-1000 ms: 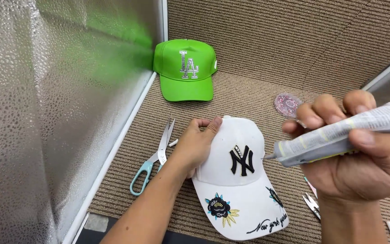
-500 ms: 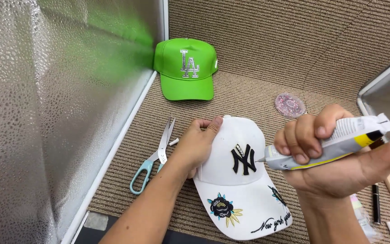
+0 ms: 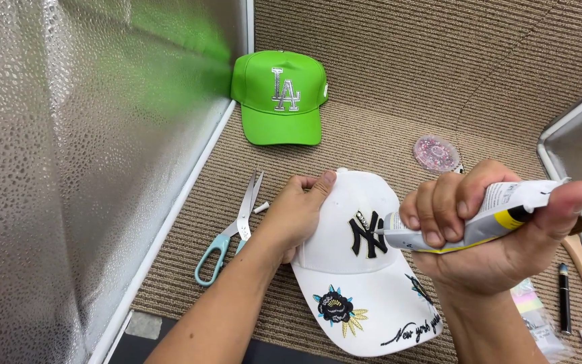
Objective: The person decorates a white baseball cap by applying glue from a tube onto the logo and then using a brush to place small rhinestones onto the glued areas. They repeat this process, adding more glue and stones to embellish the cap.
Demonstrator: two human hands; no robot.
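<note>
White cap (image 3: 345,256) is pressed flat by the spread left hand (image 3: 301,212); glue tube (image 3: 469,216), gripped in the right hand (image 3: 500,236), is best squeezed gently, nozzle kept on the black emblem (image 3: 366,234).

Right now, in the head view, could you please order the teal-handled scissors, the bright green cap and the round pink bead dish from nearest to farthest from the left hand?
1. Teal-handled scissors, just left of the left hand.
2. Round pink bead dish, up and right.
3. Bright green cap, at the far wall.
</note>
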